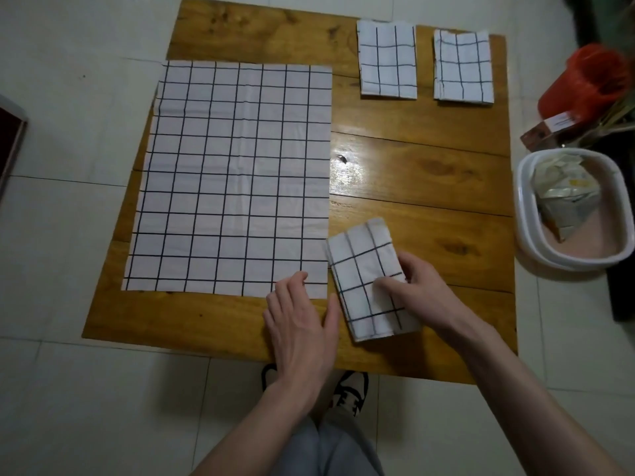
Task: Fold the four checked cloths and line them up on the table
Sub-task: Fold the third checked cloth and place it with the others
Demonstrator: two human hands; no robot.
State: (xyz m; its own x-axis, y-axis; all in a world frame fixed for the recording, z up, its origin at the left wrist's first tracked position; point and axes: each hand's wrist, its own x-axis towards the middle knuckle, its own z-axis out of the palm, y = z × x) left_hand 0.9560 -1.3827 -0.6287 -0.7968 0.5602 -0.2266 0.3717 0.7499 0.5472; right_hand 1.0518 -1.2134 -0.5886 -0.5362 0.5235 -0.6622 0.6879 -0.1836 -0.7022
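Four checked cloths lie on the wooden desk (412, 173): one unfolded cloth (233, 173) spread flat at left, two folded cloths (387, 60) (463, 67) side by side at the far right edge, and a third folded cloth (369, 280) near the front. The right hand (417, 290) grips this near cloth; the left hand (299, 321) rests flat beside it, fingers straight.
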